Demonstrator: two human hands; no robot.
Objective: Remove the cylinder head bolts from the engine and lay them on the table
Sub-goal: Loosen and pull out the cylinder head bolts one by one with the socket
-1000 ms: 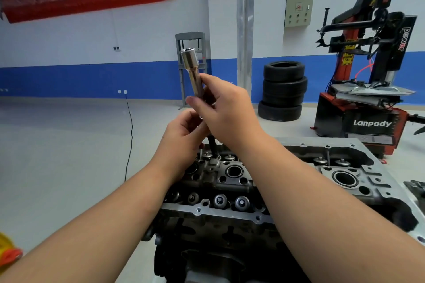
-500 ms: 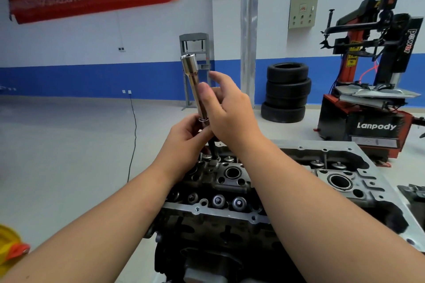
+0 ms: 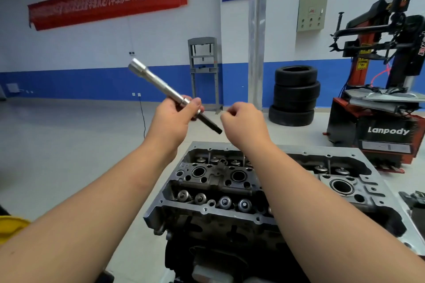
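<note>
The left hand (image 3: 171,119) grips a long bolt (image 3: 171,94) in mid-air above the engine (image 3: 230,190), tilted, its silvery wide end up-left and its dark narrow tip down-right. The right hand (image 3: 245,122) hovers just beside that tip, fingers curled, seemingly holding nothing. The forearms hide part of the engine's top.

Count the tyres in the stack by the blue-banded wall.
3. The tyres lie flat in one stack on the floor beyond the cylinder head: bottom, middle, top. Others may be hidden behind the stack.
</note>
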